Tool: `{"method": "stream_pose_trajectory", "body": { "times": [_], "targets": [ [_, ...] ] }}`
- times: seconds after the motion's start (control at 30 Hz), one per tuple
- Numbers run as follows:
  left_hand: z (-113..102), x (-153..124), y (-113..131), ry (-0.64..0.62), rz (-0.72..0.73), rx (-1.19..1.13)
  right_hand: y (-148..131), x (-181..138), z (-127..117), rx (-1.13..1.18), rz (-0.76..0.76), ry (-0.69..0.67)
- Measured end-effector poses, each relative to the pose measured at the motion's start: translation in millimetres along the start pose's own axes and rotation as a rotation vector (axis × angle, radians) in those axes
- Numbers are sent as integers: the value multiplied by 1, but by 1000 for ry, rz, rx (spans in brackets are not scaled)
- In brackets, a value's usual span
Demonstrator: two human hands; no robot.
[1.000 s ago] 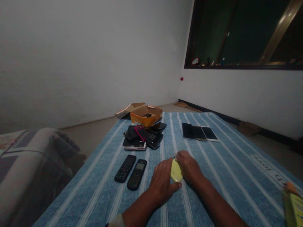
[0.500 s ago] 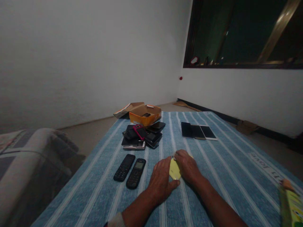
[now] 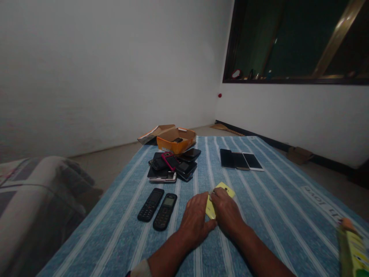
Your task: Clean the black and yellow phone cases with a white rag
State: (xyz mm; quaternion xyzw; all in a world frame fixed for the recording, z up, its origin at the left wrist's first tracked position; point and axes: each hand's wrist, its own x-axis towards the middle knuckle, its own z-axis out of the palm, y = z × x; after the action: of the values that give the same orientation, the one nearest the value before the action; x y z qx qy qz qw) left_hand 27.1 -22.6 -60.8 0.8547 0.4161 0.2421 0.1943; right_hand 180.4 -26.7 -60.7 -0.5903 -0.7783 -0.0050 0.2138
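Observation:
A yellow mobile phone (image 3: 226, 188) lies back up on the striped cloth, its dark camera spot showing near the far end. Along its left edge rests my left hand (image 3: 195, 216), with the thumb at the near corner and the fingers at the far side. My right hand (image 3: 227, 207) is bent over the middle of the phone, its fingers drawn together. A small pale bit shows at those fingertips, too small to name. Left of my hands, two black keypad phones (image 3: 165, 211) lie side by side.
A heap of phones (image 3: 173, 167) lies before an open orange box (image 3: 175, 146) with a phone inside. Several flat smartphones (image 3: 240, 160) sit in a row at the far right. A yellow-green packet (image 3: 356, 250) is at the right edge; a covered seat (image 3: 37, 207) stands left.
My right hand has shifted nearer to me over the phone, so the far end with its camera now shows. My left hand has hardly moved.

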Motion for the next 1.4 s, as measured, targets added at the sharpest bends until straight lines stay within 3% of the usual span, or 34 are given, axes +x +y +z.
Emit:
{"method": "stream_pose_trajectory", "body": {
  "times": [0.13, 0.3, 0.43, 0.7, 1.2, 1.4],
  "targets": [
    [-1, 0, 1, 14, 25, -6, 8, 0, -2, 19, 6, 12],
    [-3, -1, 3, 18, 21, -6, 30, 1, -5, -31, 147, 14],
    [-6, 0, 6, -3, -7, -12, 31, -6, -5, -71, 216, 15],
    [-6, 0, 5, -26, -8, 3, 28, -25, -4, -60, 145, 43],
    [-3, 0, 3, -2, 24, 65, 39, -18, -15, -44, 172, -4],
    [-2, 0, 2, 0, 39, 71, 22, -20, -10, -11, 115, 25]
  ]
}}
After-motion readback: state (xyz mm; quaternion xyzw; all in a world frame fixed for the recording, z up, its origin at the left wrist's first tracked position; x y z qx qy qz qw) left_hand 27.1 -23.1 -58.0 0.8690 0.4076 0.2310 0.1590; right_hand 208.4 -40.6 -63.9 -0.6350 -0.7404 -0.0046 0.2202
